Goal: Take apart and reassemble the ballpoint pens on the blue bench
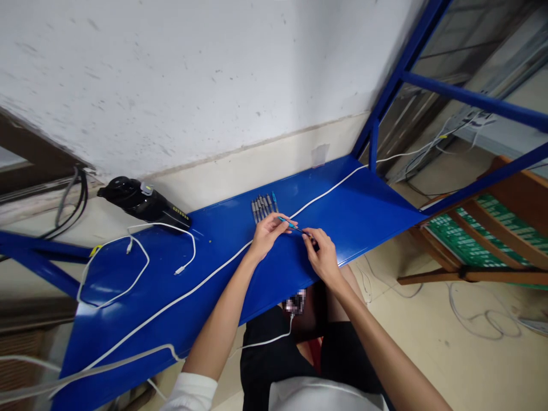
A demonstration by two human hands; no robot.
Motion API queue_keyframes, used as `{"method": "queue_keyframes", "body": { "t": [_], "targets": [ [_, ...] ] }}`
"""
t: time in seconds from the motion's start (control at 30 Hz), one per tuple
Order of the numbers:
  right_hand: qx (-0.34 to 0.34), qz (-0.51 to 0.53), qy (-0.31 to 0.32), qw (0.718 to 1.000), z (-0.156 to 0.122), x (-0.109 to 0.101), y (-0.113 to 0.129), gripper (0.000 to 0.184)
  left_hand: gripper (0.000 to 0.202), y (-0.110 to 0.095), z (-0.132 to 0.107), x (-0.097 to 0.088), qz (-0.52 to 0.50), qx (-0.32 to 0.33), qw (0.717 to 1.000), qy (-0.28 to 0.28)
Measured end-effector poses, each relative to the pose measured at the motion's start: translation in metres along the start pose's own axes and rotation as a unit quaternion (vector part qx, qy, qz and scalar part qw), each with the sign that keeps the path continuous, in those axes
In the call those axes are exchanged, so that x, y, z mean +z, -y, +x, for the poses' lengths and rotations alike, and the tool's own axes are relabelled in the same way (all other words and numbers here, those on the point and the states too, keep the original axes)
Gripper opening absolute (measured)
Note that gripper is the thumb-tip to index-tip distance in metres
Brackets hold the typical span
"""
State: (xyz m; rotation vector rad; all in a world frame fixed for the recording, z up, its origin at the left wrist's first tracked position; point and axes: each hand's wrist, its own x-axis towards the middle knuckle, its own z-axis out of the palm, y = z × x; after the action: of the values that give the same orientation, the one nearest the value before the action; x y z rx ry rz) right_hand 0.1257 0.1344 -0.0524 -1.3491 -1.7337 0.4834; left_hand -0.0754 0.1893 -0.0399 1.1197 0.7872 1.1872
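Note:
Both my hands hold one thin blue pen (292, 225) just above the blue metal shelf (359, 217). My left hand (269, 234) pinches the pen's left end with closed fingers. My right hand (322, 255) is closed round its dark right end. Just beyond my hands, a row of several similar pens (262, 206) lies side by side on the shelf, near the wall.
A long white cable (205, 279) runs diagonally across the shelf, passing under my hands. A second looped white cable (128, 268) and a black bottle (143, 202) on its side lie at the left. A wooden chair (479, 240) stands at the right, with loose wires on the floor.

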Motion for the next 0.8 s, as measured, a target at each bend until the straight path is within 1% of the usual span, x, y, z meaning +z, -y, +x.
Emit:
{"method": "queue_keyframes", "body": {
  "t": [0.17,0.3,0.53,0.7,0.8],
  "targets": [
    [0.017,0.055,0.012,0.998,-0.002,0.001,0.001,0.024,0.036,-0.001,-0.003,0.003,0.040,-0.009,0.999,0.026],
    [0.034,0.070,0.009,0.997,-0.003,0.003,0.000,0.022,0.029,-0.005,-0.005,0.008,0.069,-0.002,0.997,0.041],
    [0.021,0.076,0.034,0.996,-0.003,0.000,0.001,0.020,0.028,-0.007,-0.008,0.013,0.085,-0.010,0.996,0.037],
    [-0.015,0.079,0.067,0.995,-0.001,-0.003,0.006,0.023,0.028,-0.004,-0.007,0.012,0.089,-0.006,0.996,0.032],
    [0.001,0.080,0.051,0.995,-0.001,-0.003,0.007,0.020,0.029,-0.003,-0.006,0.012,0.101,-0.004,0.994,0.028]
  ]
}}
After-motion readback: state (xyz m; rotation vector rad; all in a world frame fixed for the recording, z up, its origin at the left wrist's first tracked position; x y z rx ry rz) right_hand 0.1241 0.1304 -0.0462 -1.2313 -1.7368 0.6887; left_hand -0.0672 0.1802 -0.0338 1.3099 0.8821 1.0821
